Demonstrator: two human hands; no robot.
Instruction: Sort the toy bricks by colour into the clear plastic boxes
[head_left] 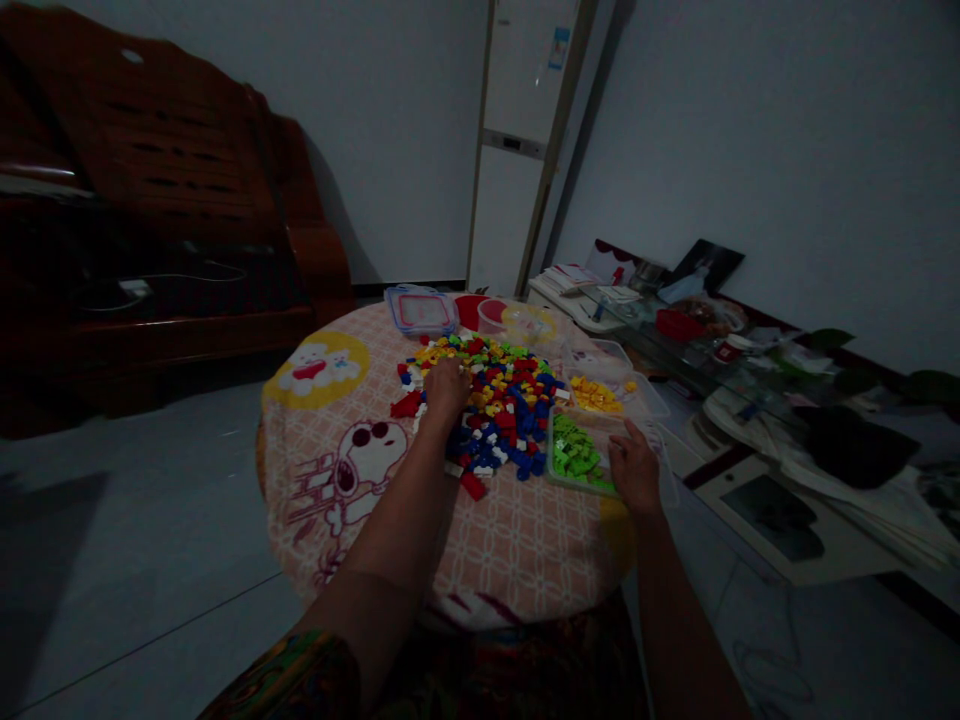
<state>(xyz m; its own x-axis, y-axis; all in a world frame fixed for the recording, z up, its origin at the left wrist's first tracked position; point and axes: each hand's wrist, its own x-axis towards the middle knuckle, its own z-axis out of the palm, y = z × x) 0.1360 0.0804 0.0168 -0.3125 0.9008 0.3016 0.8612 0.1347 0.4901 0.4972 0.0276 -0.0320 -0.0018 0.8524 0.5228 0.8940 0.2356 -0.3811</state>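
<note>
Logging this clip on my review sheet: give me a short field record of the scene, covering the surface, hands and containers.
surface: round table under a cartoon-dog cloth
pile: mixed red, blue, yellow, green and white bricks
left hand: down on the pile's left side, grip hidden
right hand: on the near rim of the green-brick tub
other tub: yellow-brick tub, behind the green one
far edge: clear lidded box

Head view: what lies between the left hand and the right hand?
In the head view: the mixed brick pile, then the tray of green bricks by the right hand.
</note>
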